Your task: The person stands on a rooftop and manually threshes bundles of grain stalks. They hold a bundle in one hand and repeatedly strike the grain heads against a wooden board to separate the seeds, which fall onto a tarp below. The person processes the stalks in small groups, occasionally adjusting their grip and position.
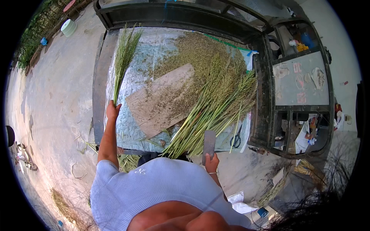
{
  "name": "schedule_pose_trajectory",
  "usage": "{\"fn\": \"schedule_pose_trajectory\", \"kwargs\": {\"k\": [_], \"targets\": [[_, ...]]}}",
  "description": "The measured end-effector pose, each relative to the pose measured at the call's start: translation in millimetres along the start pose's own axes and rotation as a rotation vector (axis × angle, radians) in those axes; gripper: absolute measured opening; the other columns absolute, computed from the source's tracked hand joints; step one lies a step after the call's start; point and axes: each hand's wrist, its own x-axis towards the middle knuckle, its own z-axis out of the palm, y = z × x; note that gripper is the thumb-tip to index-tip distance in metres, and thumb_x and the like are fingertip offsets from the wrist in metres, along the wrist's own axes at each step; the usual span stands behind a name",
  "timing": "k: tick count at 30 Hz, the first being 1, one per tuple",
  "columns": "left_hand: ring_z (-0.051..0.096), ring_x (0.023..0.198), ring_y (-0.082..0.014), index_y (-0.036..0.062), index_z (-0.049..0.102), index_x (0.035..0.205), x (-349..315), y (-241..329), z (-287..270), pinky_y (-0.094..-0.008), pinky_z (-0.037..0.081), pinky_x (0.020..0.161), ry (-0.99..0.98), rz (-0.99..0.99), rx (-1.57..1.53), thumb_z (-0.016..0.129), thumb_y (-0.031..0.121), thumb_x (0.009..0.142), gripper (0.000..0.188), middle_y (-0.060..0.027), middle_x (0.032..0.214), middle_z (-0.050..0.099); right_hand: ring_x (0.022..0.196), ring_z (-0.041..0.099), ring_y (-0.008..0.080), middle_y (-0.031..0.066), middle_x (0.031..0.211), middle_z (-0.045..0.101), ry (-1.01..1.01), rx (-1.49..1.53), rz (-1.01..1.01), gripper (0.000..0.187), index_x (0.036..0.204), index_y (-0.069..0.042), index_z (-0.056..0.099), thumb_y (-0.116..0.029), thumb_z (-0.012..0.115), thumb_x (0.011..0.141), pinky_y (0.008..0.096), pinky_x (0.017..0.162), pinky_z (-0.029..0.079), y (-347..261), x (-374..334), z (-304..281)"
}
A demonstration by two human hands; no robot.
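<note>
Holding, left hand: closed around the lower stalks of a green bundle (124, 57), fist at the left edge of the cart bed (101, 77). That's the left hand (113, 109), btw. Tops point to the far edge.
Right hand: wrapped round the end of a flat grey tool (209, 142); the right hand (211, 163) sits just off the near edge, right of centre.
Loose seed: decent brown-green heap (196, 50) along the far edge, on the pale sheet (144, 42). I'd call that the done part, and a fair bit is done.
Ribbed board: tilted across the middle, seed scattered all over this board (158, 104), so it's probably seen some work.
Stalk pile: big one, stretching from the near edge up toward the far right corner. Heads on this pile (216, 104) look full, so imo plenty left.
Bundle progress: can't tell from here how much seed it's carrying, so no clue if that one's finished.
Scissors: dark pair (236, 139) by the near right corner, nobody touching them.
Overall: somewhere midway, I reckon.
</note>
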Motion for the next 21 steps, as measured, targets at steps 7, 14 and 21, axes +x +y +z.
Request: {"fn": "schedule_pose_trajectory", "kwargs": {"k": [7,14,21], "targets": [[0.052,0.099,-0.0347,0.0076,0.05,0.107,18,64,22,-0.042,0.046,0.079,-0.071,-0.099,0.28,0.073,0.024,0.067,0.049,-0.0184,0.108,0.051,0.056,0.056,0.0366,0.0194,0.062,0.056,0.167,-0.23,0.323,0.027,0.073,0.001,0.051,-0.024,0.061,0.079,0.0426,0.051,0.043,38,-133,-15],[0.055,0.071,-0.0363,0.0047,0.057,0.089,-159,163,128,-0.0429,0.045,0.062,-0.393,0.483,-0.381,0.068,0.033,0.072,0.035,-0.0159,0.08,0.057,0.056,0.057,0.0354,0.0198,0.063,0.058,0.285,-0.071,0.561,0.034,0.073,0.002,0.053,-0.03,0.062,0.077,0.0419,0.05,0.043,57,-216,35],[0.054,0.098,-0.0367,-0.0058,0.041,0.118,-215,224,214,-0.0415,0.044,0.083,-0.776,0.281,-0.217,0.075,0.054,0.055,0.094,-0.0244,0.105,0.055,0.051,0.054,0.0315,0.0172,0.058,0.055,0.345,-0.028,0.704,0.034,0.071,0.001,0.053,-0.031,0.065,0.076,0.0401,0.049,0.042,28,-246,54]]}}
